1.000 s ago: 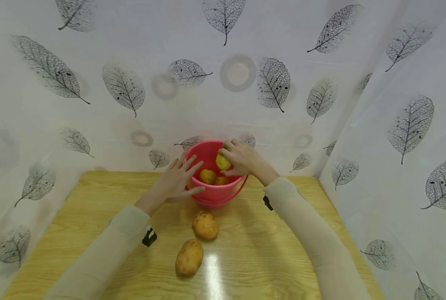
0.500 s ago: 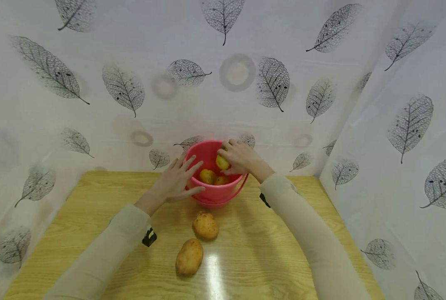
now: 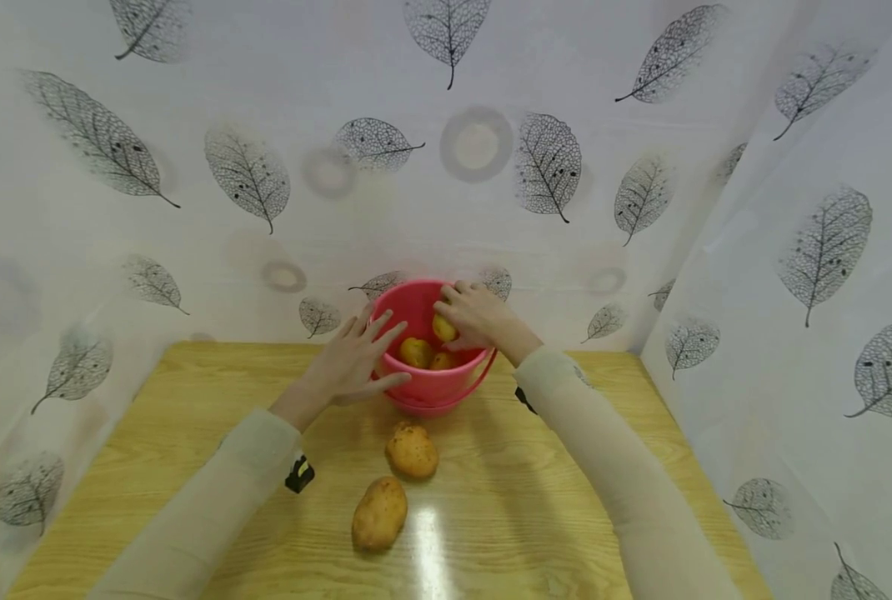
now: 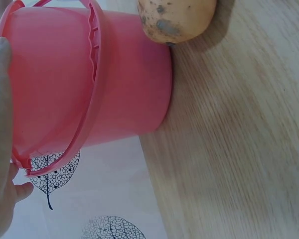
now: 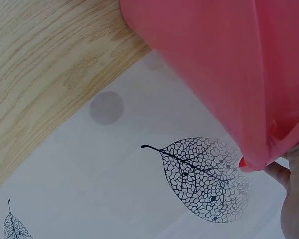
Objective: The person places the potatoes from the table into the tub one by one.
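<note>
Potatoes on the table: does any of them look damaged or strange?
The potato nearest the pink bucket has dark patches on its otherwise tan skin near one end; dirt or damage, I cannot tell.

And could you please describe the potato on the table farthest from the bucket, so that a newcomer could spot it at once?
On the wood-grain table, find the pink bucket near the far edge. From it toward the viewer lie first the rounder potato, then the oblong potato. That second one is yours: longer in shape and farther from the bucket.
</note>
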`<state>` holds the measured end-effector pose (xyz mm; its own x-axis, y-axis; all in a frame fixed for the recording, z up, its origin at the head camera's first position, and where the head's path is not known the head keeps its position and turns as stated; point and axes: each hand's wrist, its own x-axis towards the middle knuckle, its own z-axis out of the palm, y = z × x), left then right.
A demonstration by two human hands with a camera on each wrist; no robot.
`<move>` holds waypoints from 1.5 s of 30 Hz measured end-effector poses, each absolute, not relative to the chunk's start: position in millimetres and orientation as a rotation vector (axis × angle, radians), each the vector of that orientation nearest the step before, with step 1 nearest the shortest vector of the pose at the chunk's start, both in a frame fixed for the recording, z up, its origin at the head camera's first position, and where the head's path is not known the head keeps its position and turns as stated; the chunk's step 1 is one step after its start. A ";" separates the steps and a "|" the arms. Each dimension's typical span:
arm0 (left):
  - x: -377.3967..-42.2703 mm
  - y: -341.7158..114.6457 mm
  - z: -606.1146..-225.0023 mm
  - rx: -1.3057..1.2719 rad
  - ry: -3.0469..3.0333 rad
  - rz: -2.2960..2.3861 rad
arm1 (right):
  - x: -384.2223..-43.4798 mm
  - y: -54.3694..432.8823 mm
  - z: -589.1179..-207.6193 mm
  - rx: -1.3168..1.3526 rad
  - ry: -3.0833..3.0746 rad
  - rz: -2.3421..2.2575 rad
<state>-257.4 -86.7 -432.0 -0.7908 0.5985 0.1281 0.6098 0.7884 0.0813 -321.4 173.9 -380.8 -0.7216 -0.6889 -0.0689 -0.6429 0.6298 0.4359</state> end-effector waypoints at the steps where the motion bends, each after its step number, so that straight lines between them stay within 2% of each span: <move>1: -257.4 -86.5 -432.1 -0.975 -2.880 -0.180 | -321.3 174.0 -380.8 1.125 -2.737 -0.666; 22: -256.8 -86.0 -431.9 -0.985 -2.865 -0.193 | -320.8 182.2 -382.3 1.142 -2.676 -0.540; 45: -255.2 -86.1 -430.4 -0.986 -2.850 -0.174 | -303.5 199.8 -379.5 1.134 -2.624 -0.264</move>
<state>-255.2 -86.1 -430.4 -0.7803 0.6068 0.1512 0.6207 0.7810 0.0691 -303.5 199.8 -379.5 -0.6572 -0.7336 0.1731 -0.6844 0.6770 0.2706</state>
